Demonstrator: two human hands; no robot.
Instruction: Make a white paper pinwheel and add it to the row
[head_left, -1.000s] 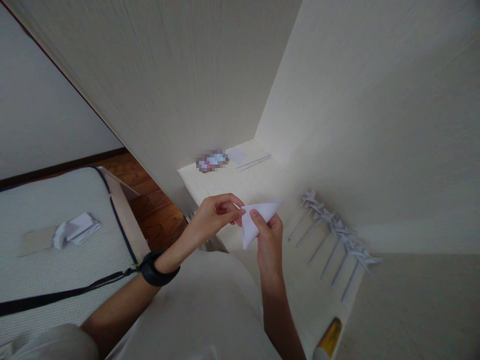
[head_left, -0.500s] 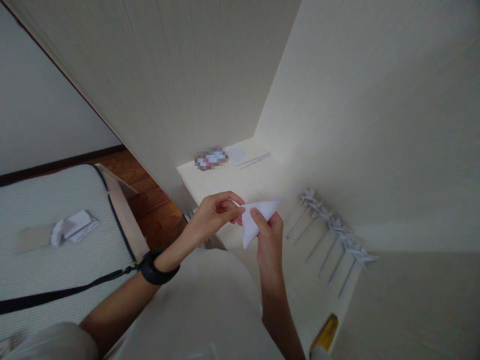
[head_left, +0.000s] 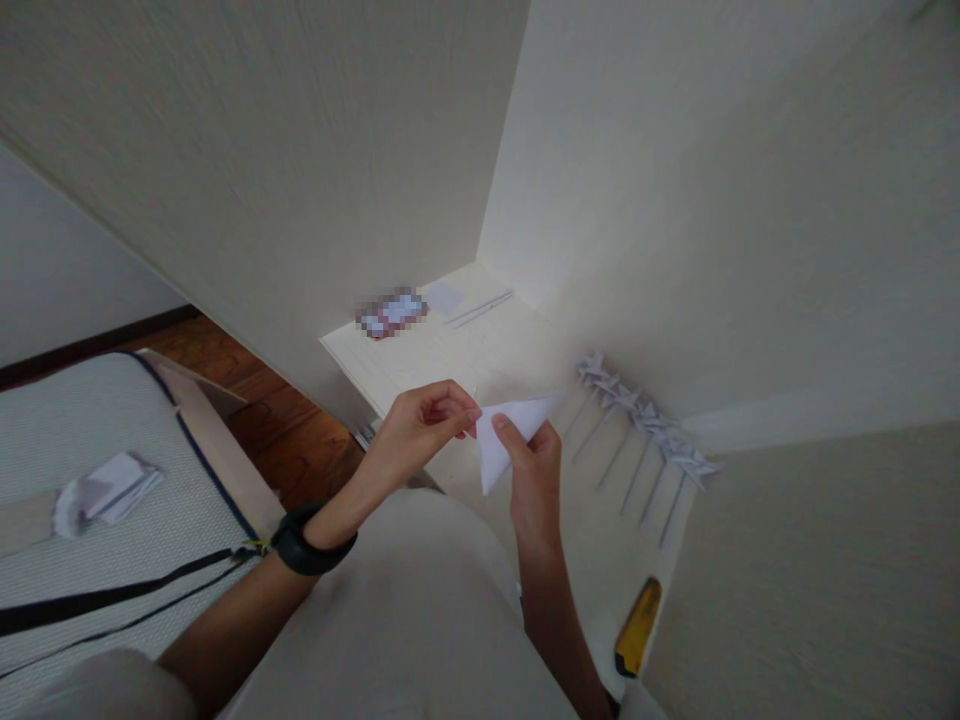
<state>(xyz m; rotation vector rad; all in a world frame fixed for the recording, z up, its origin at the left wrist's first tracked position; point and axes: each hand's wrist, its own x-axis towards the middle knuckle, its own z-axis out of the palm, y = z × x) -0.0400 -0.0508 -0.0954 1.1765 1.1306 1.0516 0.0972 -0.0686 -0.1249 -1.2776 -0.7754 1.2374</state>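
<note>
A white sheet of paper folded into a triangle (head_left: 495,452) is held in front of my body, above the desk. My right hand (head_left: 536,475) grips its right side, the thumb pressed flat on the front face and the fingers behind it. At the upper left corner of the paper, the thumb and fingertips of my left hand (head_left: 420,425) are pinched together. The fingers behind the paper are partly hidden.
On the pale desk (head_left: 405,365) lie a blurred-out item (head_left: 391,313), a light paper square (head_left: 445,297) and thin sticks (head_left: 484,308). Several sticks topped with folded white paper (head_left: 645,415) line the right wall, near a yellow object (head_left: 638,625). Papers (head_left: 120,487) rest on a mattress (head_left: 82,410).
My view has turned a little, so the desk and its items appear shifted left and the yellow object shows more fully. Both hands keep nearly the same hold on the paper.
</note>
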